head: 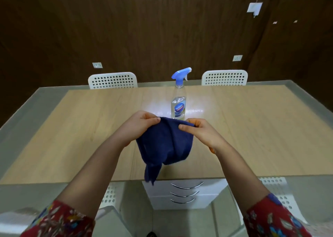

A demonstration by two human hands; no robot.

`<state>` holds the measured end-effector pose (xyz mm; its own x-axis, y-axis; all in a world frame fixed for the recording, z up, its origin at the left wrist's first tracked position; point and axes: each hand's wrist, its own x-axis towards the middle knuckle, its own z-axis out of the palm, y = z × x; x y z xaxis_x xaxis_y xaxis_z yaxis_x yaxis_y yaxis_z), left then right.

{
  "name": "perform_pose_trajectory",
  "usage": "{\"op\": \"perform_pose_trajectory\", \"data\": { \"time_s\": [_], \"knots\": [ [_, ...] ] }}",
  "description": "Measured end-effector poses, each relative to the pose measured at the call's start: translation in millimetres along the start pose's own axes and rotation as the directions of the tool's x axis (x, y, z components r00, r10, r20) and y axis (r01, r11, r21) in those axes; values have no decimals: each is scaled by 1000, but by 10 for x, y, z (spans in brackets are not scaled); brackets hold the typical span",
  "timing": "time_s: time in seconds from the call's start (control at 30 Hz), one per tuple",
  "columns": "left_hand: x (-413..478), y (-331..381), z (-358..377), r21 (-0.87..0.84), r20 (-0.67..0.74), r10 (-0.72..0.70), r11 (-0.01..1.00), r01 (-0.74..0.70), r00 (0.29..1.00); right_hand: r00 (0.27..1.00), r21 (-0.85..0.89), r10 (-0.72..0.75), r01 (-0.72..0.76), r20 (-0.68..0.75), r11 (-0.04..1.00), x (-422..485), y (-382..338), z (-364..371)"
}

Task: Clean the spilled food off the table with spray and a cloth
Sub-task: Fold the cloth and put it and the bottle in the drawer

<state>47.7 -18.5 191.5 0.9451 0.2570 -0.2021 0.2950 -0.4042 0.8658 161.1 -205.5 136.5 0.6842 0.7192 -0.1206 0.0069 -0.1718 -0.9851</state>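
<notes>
A dark blue cloth (pixel 163 145) hangs in the air above the wooden table (pixel 72 128), its lower corner dangling past the near edge. My left hand (pixel 138 125) pinches its upper left edge and my right hand (pixel 200 132) pinches its upper right edge. Just behind the cloth stands a clear spray bottle (pixel 178 100) with a blue trigger head, upright at the table's middle. A bright wet-looking sheen lies on the tabletop around the bottle. No food spill shows in the visible part of the table.
Two white perforated chairs (pixel 112 81) (pixel 224 78) stand at the far side, against a dark wood wall. A white drawer unit (pixel 183 193) sits below the table's near edge, with further white chairs (pixel 275 184) on either side of me.
</notes>
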Motion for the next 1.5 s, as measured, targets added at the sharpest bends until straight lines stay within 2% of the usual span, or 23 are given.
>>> {"op": "perform_pose_trajectory", "data": {
  "time_s": [0.1, 0.2, 0.27, 0.3, 0.37, 0.43, 0.5, 0.57, 0.63, 0.7, 0.83, 0.9, 0.97, 1.07, 1.17, 1.2, 1.27, 1.33, 1.4, 1.5],
  "knots": [
    [43, -12, -88, -145, 19, -51, 988, 54, 999, 999, 93, 38, -40, 26, 995, 25, -48, -34],
    [65, -21, -184, -385, 89, -78, 917, 107, 993, 997, 377, 65, -77, 43, 923, 18, -125, -38],
    [67, -5, -209, -556, 168, -8, 825, 101, 986, 998, 527, 60, -67, 30, 847, 15, -160, -16],
    [84, -22, -192, -664, 160, 19, 742, 94, 987, 997, 608, 69, -68, 23, 791, 18, -163, 5],
    [107, -131, -58, -875, 99, -34, 472, 103, 994, 989, 749, 149, -112, 17, 653, 33, -61, 71],
    [138, -386, 205, -942, 175, -142, 262, 208, 974, 935, 800, 348, -258, 67, 541, -19, 146, 210],
    [136, -676, 457, -899, 349, -291, 163, 406, 891, 843, 828, 519, -387, 139, 407, -155, 368, 355],
    [118, -914, 567, -836, 473, -346, 113, 537, 810, 796, 833, 577, -437, 183, 339, -283, 514, 392],
    [109, -988, 591, -810, 481, -371, 159, 564, 794, 794, 797, 573, -474, 203, 375, -345, 539, 351],
    [117, -955, 557, -793, 398, -394, 307, 527, 828, 824, 750, 552, -446, 130, 489, -347, 483, 295],
    [176, -810, 436, -736, 184, -363, 566, 373, 913, 901, 530, 405, -268, -158, 804, -339, 312, 161],
    [177, -764, 363, -611, 48, -346, 732, 301, 937, 911, 423, 308, -173, -275, 889, -328, 253, 92],
    [180, -726, 311, -473, -39, -319, 841, 263, 947, 883, 312, 276, -158, -381, 937, -293, 241, 58],
    [203, -657, 321, -414, -153, -290, 887, 205, 945, 836, 223, 265, -176, -480, 959, -229, 262, 69],
    [216, -574, 256, -410, -225, -224, 905, 116, 948, 868, 150, 124, -58, -481, 987, -200, 216, 28],
    [216, -549, 220, -353, -197, -175, 931, 97, 965, 886, 112, 69, -20, -458, 993, -187, 186, -3],
    [218, -512, 172, -131, -133, -72, 990, 54, 989, 922, -25, -18, 9, -387, 1000, -142, 135, -86],
    [253, -491, 175, 73, -146, 6, 997, 5, 989, 960, -294, -11, -75, -280, 953, -76, 121, -140],
    [308, -464, 209, 211, -162, 40, 978, -5, 986, 975, -512, 53, -158, -214, 844, -19, 149, -139],
    [410, -466, 208, 338, -184, -5, 939, 68, 983, 952, -565, 73, -237, -297, 790, 50, 163, -115]
  ]
}}
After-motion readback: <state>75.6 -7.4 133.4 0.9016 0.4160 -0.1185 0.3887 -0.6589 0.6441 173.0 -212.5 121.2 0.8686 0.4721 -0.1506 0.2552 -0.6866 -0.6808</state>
